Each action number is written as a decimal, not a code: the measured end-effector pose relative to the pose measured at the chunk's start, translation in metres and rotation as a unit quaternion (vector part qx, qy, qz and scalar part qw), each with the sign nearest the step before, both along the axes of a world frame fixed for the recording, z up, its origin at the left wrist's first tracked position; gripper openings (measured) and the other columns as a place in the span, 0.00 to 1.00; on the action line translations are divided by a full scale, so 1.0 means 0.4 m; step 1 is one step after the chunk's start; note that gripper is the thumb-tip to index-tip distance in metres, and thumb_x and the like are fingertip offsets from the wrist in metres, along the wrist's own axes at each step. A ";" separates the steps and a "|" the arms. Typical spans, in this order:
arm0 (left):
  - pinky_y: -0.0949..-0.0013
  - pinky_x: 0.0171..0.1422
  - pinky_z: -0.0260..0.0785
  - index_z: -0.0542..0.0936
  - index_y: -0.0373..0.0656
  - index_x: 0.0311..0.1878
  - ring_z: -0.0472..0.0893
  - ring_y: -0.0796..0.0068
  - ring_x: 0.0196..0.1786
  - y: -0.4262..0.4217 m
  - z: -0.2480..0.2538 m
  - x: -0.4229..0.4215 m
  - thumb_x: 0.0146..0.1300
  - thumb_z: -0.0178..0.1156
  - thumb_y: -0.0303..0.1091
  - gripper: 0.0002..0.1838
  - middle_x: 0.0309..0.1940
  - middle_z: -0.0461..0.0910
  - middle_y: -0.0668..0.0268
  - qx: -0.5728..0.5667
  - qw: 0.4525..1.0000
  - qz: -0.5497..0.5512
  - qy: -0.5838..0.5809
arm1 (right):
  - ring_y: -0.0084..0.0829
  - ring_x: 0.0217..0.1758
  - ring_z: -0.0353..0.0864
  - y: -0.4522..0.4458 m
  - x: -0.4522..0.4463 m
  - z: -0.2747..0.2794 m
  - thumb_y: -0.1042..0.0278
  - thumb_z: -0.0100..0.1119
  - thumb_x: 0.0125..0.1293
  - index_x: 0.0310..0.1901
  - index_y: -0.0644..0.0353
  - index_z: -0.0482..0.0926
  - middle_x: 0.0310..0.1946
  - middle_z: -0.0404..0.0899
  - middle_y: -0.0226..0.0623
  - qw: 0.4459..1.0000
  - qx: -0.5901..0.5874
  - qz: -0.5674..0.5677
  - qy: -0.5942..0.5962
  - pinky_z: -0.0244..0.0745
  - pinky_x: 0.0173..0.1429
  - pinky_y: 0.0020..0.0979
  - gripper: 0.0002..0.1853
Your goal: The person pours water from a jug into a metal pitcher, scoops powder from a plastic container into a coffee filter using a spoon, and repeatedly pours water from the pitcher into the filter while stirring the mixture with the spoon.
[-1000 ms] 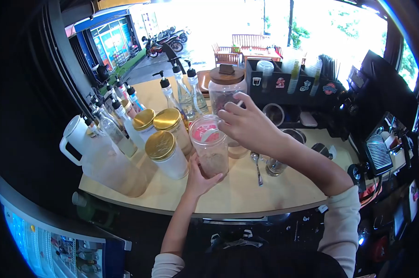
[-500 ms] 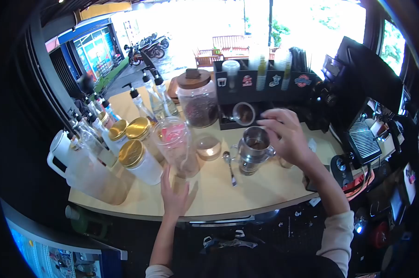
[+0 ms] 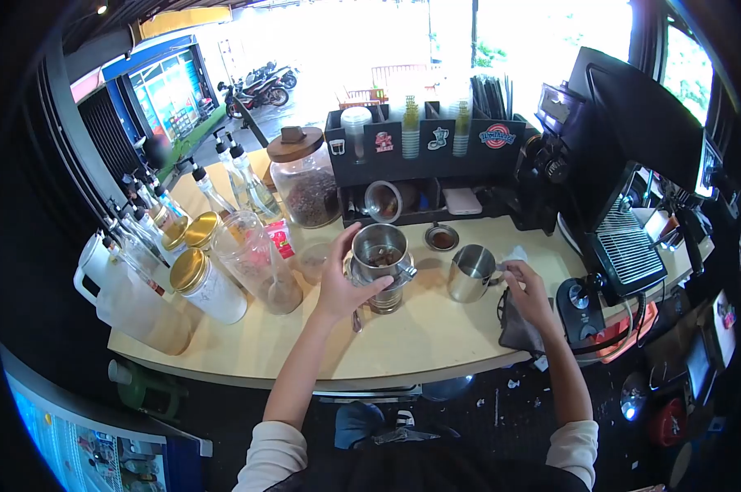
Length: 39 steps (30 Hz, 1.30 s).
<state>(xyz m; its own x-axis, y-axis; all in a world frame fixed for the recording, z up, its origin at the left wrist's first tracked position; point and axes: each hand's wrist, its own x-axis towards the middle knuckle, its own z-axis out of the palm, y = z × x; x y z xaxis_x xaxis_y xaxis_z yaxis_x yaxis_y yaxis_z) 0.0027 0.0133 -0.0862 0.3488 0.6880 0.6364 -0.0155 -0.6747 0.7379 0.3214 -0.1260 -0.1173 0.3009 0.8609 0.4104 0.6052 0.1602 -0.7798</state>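
My left hand (image 3: 344, 283) curls around the side of a metal drip coffee filter (image 3: 380, 250), thumb across its front. Dark bits show inside the filter, which sits on a glass (image 3: 385, 300) on the counter. To the right, my right hand (image 3: 530, 295) has its fingers closed at the handle of a steel milk pitcher (image 3: 469, 279) standing upright. Behind the pitcher lies a small round metal dish (image 3: 442, 238) with something brown in it. A spoon (image 3: 356, 321) is partly hidden by my left wrist. Left of that hand stands a tall clear plastic cup (image 3: 276, 287).
Gold-lidded jars (image 3: 211, 287), a large jug (image 3: 141, 307) and pump bottles (image 3: 243, 180) crowd the left. A wooden-lidded jar (image 3: 305, 180) and a black cup organizer (image 3: 428, 148) stand behind. An espresso machine (image 3: 629, 246) is on the right; a dark cloth (image 3: 522, 324) lies near the front edge.
My left hand has moved from beside the plastic cup to the coffee filter. My right hand has left the filter and gone right to the pitcher's handle. The view has turned rightward.
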 end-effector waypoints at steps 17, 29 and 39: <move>0.65 0.62 0.67 0.69 0.35 0.56 0.77 0.68 0.53 0.035 -0.053 0.026 0.33 0.78 0.38 0.44 0.49 0.77 0.59 -0.045 0.992 -0.058 -0.106 | 0.15 0.30 0.64 0.078 -0.045 -0.007 0.68 0.51 0.71 0.32 0.60 0.70 0.25 0.68 0.23 0.968 0.054 0.097 0.227 0.61 0.37 0.21 0.09; 0.64 0.61 0.68 0.70 0.34 0.55 0.78 0.68 0.52 0.036 -0.051 0.026 0.33 0.77 0.38 0.42 0.47 0.78 0.59 -0.046 0.994 -0.055 -0.089 | 0.14 0.30 0.67 0.137 -0.139 0.296 0.68 0.53 0.69 0.32 0.60 0.70 0.25 0.70 0.24 0.948 0.069 0.192 0.243 0.64 0.37 0.20 0.08; 0.63 0.60 0.68 0.69 0.34 0.56 0.77 0.65 0.53 0.044 -0.079 0.028 0.34 0.76 0.38 0.43 0.48 0.76 0.58 -0.054 0.992 -0.063 -0.090 | 0.13 0.27 0.70 0.205 -0.183 0.372 0.70 0.56 0.67 0.31 0.59 0.69 0.25 0.73 0.26 0.948 0.038 0.234 0.213 0.67 0.32 0.19 0.09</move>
<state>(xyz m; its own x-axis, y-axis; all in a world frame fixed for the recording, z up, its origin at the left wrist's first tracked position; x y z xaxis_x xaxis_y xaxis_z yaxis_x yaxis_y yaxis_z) 0.0137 0.0310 -0.1177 0.3230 0.7141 0.6211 -0.2328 -0.5762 0.7834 0.2484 -0.0438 0.0317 0.0467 0.9135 0.4042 0.0872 0.3994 -0.9126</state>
